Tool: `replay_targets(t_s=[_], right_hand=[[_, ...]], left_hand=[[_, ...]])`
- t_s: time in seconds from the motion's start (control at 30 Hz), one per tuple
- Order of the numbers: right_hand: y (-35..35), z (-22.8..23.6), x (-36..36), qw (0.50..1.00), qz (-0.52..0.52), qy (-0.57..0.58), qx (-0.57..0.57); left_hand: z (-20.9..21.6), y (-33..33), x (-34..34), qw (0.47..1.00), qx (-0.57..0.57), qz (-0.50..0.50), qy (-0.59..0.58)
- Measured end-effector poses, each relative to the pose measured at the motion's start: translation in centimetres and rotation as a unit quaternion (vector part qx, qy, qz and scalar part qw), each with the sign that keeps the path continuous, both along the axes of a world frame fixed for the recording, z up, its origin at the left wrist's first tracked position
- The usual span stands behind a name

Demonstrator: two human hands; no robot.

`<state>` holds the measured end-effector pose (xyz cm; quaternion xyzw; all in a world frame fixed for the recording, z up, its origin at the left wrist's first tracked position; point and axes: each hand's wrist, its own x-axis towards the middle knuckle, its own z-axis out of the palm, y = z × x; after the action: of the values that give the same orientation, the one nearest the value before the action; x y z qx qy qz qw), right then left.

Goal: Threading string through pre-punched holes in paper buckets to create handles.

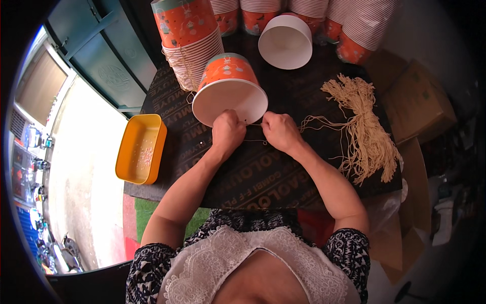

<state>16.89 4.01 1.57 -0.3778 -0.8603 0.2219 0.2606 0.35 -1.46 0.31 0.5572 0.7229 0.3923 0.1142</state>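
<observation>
An orange paper bucket [229,69] with a grey-green band lies on its side on the table, its white mouth facing me. My left hand [228,133] is closed at the lower edge of that mouth, its fingertips hidden from view. Just right of the rim, my right hand [280,130] pinches a thin beige cord [315,119]. A short stretch of cord runs between the two hands, and a loose length hangs below them. Small dark dots show on the bucket's inner wall beside my left hand.
A beige cord bundle [365,133] lies at the right. A yellow tray [163,133] with small pale bits stands left. Behind are a tall bucket stack [190,61], a white-mouthed bucket [286,43] and more wrapped stacks [367,25]. Cardboard boxes [420,101] flank the table's right side.
</observation>
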Motion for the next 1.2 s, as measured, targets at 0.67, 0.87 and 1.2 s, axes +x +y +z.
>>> replay_targets(t_s=[0.67,0.87,1.2], right_hand=[[1.6,-0.7,-1.3,0.997,-0.072,0.037,0.002],[-0.2,4.7,-1.2,0.972,-0.056,-0.01,0.229],[-4.1,8.5,-2.6,0.879,0.042,-0.047,0.472]], left_hand=[[2.7,-3.4,1.2,0.982,0.029,-0.085,0.166],[10.5,-9.3,1.0,0.96,0.193,-0.061,0.195],[11.2,-10.1,-1.8,0.967,-0.116,0.086,0.211]])
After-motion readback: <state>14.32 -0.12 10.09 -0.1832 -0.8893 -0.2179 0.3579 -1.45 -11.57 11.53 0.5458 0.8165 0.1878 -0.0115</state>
